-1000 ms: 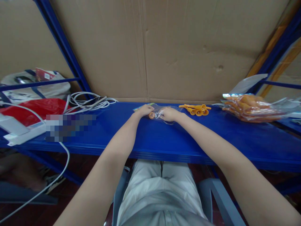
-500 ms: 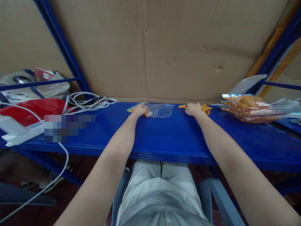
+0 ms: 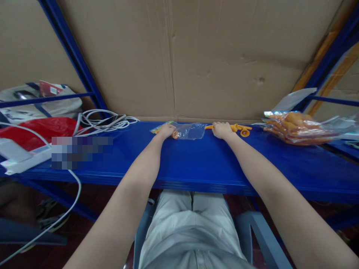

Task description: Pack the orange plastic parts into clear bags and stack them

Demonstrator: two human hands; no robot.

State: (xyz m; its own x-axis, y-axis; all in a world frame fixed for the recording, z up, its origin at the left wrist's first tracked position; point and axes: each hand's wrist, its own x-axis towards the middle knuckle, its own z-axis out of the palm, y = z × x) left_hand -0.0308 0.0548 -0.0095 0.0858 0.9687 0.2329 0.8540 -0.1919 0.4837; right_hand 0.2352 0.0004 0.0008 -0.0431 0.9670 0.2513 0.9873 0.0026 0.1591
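Note:
My left hand is closed on one end of a clear plastic bag, which lies on the blue table with its other end pointing right. An orange round piece shows beside the fingers, apparently inside the bag. To the right, my right hand is wrapped around an orange plastic stick-like part, whose tip sticks out near the bag's end. More orange plastic, with a round cup-like end, shows on the right of that hand. Whether it is joined to the held part I cannot tell.
A bag full of orange parts lies on the right. White cables, a red bag and a white power strip are on the left. A cardboard wall stands behind the blue table.
My right hand has moved left, and the orange tip moved with it toward the bag. More of the round orange end shows at the right. My left hand stays in place.

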